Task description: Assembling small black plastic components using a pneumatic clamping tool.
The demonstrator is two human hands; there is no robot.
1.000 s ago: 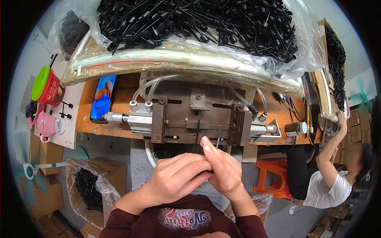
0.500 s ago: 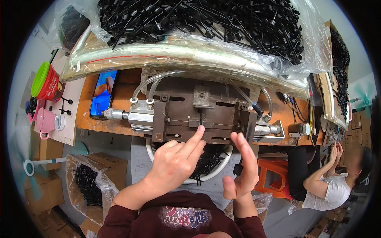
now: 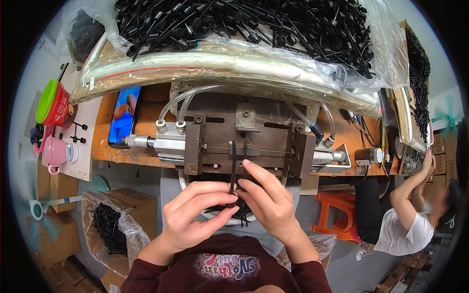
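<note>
The left hand (image 3: 188, 212) pinches a black rod (image 3: 233, 168); the right hand (image 3: 273, 202) half-curls, its hold unclear. Black parts (image 3: 108, 229) lie in the near-left carton (image 3: 141, 207) and heap the far tray (image 3: 234, 73).

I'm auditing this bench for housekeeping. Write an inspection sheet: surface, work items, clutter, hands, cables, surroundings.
Surface: worn-looking orange-brown bench.
Work items: dark metal fixture between silver pneumatic cylinders; slender black part; heap of black plastic parts beyond.
Clutter: lit smartphone at left; lidded jar at right.
Hands: left hand pinches the slender black part's near end; right hand beside it, contact unclear.
Cables: clear tubes run to the cylinders; thin cables bunched at right.
Surroundings: co-worker and orange plastic stool at right; teal fan, cardboard box at left.
</note>
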